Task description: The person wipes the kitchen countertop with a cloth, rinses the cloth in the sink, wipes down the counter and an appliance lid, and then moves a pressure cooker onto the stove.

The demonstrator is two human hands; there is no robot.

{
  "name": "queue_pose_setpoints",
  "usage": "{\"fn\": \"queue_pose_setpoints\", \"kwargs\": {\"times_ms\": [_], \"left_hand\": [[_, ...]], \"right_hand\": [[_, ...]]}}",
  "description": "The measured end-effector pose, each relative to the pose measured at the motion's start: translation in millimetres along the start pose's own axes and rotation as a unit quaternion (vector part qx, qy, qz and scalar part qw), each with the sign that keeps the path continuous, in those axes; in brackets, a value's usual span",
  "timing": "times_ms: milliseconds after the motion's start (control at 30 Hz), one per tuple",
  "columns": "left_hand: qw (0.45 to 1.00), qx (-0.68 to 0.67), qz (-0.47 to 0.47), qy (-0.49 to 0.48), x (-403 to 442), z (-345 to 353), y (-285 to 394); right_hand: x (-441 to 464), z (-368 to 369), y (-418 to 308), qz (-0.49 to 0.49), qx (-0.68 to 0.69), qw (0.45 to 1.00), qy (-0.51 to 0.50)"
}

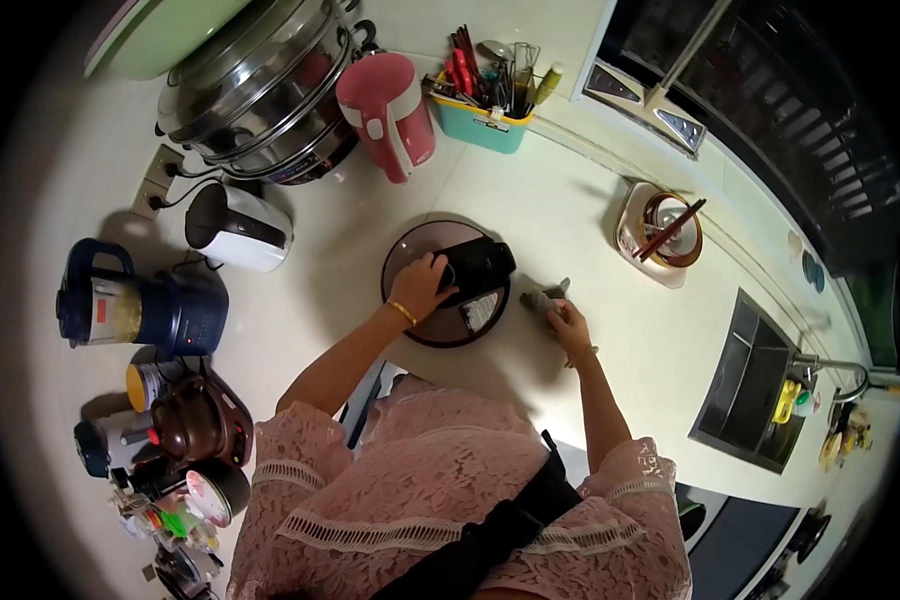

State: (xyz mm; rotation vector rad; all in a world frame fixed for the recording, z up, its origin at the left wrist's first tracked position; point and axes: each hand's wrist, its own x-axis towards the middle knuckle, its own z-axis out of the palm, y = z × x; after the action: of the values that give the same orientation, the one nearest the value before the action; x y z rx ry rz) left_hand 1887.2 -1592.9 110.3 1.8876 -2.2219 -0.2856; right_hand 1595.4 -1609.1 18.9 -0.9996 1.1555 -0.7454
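My left hand [422, 288] has its fingers curled over a black, blocky part [480, 262] on a round, dark-rimmed appliance [420, 243]. The appliance's exact kind does not show. It rests on the pale counter in front of me, with a white printed label [481, 310] near its right edge. Just right of it, my right hand [568, 328] is closed on a crumpled grey cloth [547, 297], which lies close to the counter surface and apart from the appliance.
Behind stand a steel steamer [270, 90], a pink jug [385, 110] and a teal utensil basket [480, 128]. A white kettle [255, 235] and blue blender [195, 310] are at left. Right are a bowl with chopsticks [670, 228] and a sink [745, 385].
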Motion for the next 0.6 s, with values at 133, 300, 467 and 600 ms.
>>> {"fn": "queue_pose_setpoints", "kwargs": {"times_ms": [133,300,467,600], "left_hand": [[0.999,0.021,0.041,0.027,5.2,-20.3,13.9],[0.988,0.024,0.143,0.050,7.6,-51.0,25.2],[0.977,0.010,0.206,0.057,6.1,-75.6,39.1],[0.972,-0.133,0.155,0.117,5.5,-81.7,39.7]], "right_hand": [[-24.5,0.0,-9.3,0.014,0.044,0.999,0.013],[0.4,4.2,-41.6,-0.107,0.047,0.990,0.076],[13.9,34.9,-110.9,-0.152,0.065,0.986,0.030],[17.8,26.4,-123.9,-0.100,0.377,0.921,-0.003]]}}
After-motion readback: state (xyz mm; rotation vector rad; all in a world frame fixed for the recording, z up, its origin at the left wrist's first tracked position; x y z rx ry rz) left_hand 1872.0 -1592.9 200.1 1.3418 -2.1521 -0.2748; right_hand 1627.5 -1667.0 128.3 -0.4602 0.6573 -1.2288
